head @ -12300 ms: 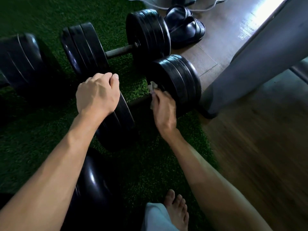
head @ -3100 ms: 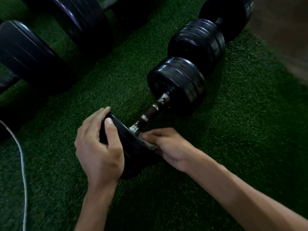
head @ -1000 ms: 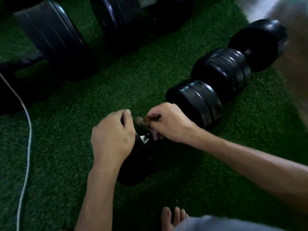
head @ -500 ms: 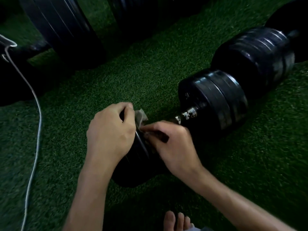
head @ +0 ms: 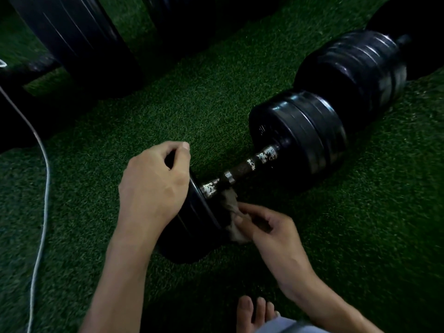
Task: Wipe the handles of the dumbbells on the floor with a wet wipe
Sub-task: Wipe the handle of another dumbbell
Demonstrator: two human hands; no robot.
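Observation:
A black dumbbell lies on green turf with a worn, speckled metal handle between its near plates and far plates. My left hand grips the rim of the near plates from above. My right hand pinches a soiled wet wipe just below the handle's near end, beside the near plates. The wipe's upper edge reaches the underside of the handle.
A second dumbbell lies end to end behind the far plates. Bigger black weights stand at the top left. A white cable runs down the left side. My bare toes are at the bottom edge.
My right hand has come off the top of the handle and dropped below it with the wipe, baring the handle. My left hand stays on the near plates.

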